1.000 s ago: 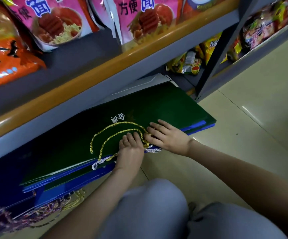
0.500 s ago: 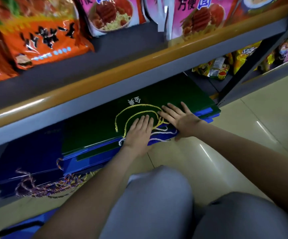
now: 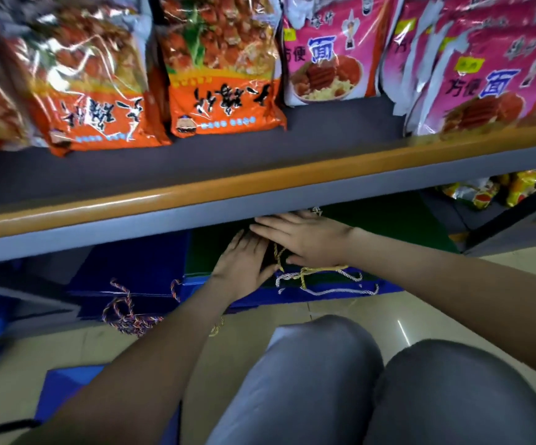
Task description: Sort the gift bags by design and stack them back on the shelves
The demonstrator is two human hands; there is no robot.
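My left hand [image 3: 244,264] and right hand [image 3: 305,242] lie flat on the green gift bag [image 3: 388,220] in the bottom bay.

Both hands are released, fingers straight and pressing palm-down on the bag, gripping nothing. They are side by side, the right one reaching further in, its fingertips under the edge of the shelf board [image 3: 196,194] that carries the orange noodle packs [image 3: 225,75]. The green bag lies face up on top of the blue gift bags [image 3: 132,261], directly under my palms. Its gold cord handle [image 3: 295,271] shows between my hands and trails out below my right wrist. A white cord [image 3: 324,284] lies over the blue bags' front edge, just above the floor [image 3: 340,308]. My knees [image 3: 308,380] are close below.
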